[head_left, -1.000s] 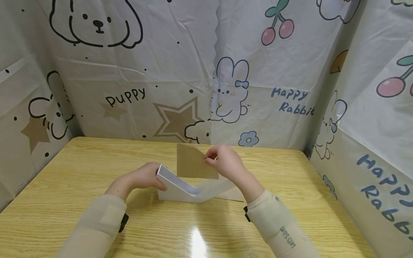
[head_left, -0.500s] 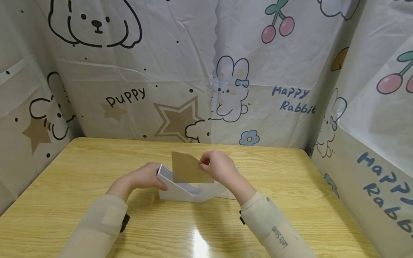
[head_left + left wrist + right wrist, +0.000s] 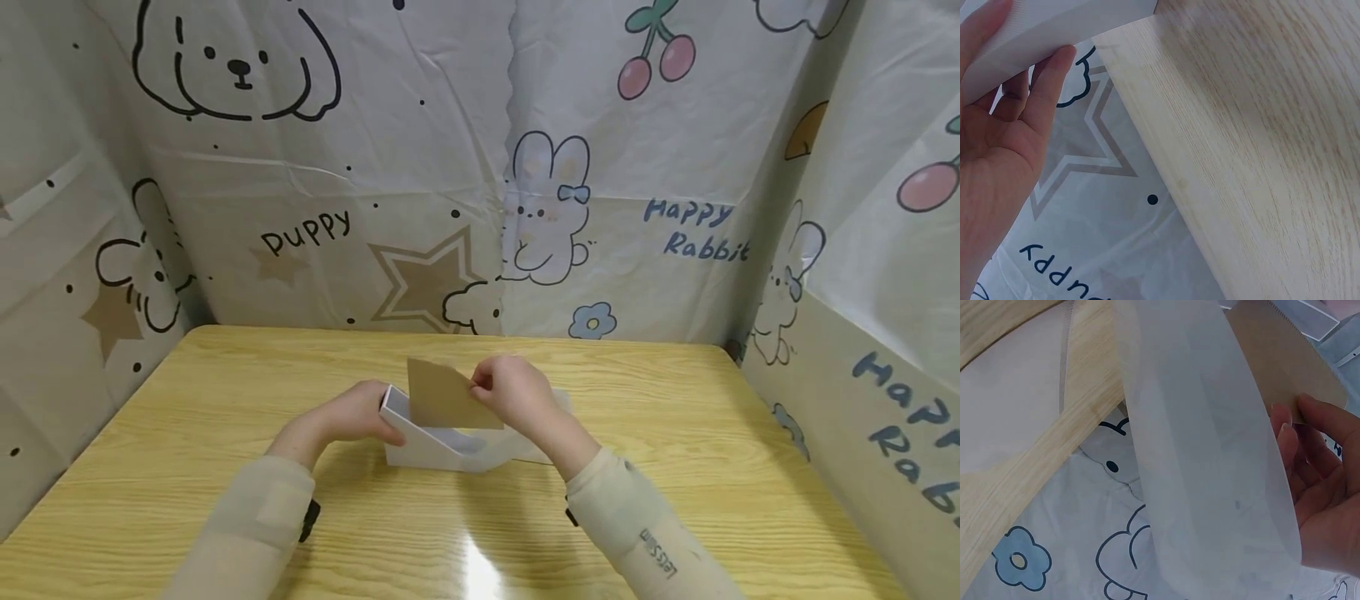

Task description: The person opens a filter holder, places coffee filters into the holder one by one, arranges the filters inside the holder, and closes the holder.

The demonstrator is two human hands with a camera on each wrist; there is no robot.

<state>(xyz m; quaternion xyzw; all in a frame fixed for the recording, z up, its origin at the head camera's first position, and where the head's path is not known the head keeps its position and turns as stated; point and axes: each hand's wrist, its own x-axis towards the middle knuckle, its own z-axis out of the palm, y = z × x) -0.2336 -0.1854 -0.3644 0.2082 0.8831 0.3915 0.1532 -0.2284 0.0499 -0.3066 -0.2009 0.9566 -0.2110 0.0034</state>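
In the head view, a white box with a slanted open top rests on the table. My left hand grips its left end; in the left wrist view that hand has fingers and thumb about the white wall. My right hand pinches a flat brown card by its upper right edge, over the box's opening. How deep the card's lower edge sits is hard to tell. The right wrist view shows my thumb and fingers on the card, beside a long whitish sheet.
The wood-grain table extends around the box. Behind and at the sides hangs a printed cloth. In the right wrist view, a pale sheet with a jagged edge lies on the table.
The brown card has come down and slightly left with my right hand, closer into the box's opening. My left hand keeps its grip on the box. The head view has shifted slightly.
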